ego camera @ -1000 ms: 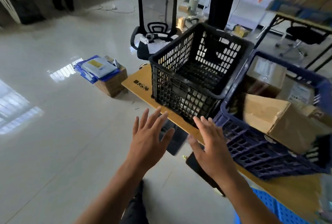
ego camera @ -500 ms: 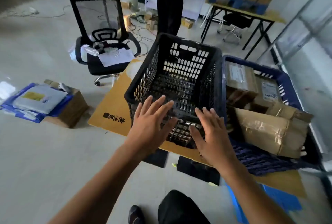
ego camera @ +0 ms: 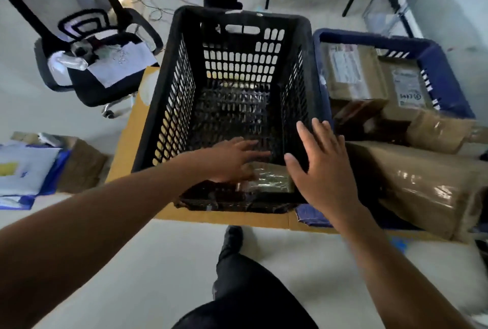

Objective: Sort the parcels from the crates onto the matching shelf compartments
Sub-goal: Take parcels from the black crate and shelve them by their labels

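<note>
Both outspread: left hand (ego camera: 229, 161) on parcel (ego camera: 273, 180), right hand (ego camera: 322, 170) over crate (ego camera: 172, 106).

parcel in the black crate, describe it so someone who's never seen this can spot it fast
Start at the black crate, left of the blue crate. Down at its near end, right by the left hand, lies a small flat brown parcel wrapped in shiny tape. It is the only parcel visible in that crate; the others are in the blue one.

The left hand (ego camera: 230, 161) was down in the black crate (ego camera: 171, 117), fingers flat over a small parcel (ego camera: 274, 180). The right hand (ego camera: 325, 170) was spread open above the crate's right side. Brown boxes (ego camera: 422, 186) filled the blue crate (ego camera: 449, 69) beside it.
</note>
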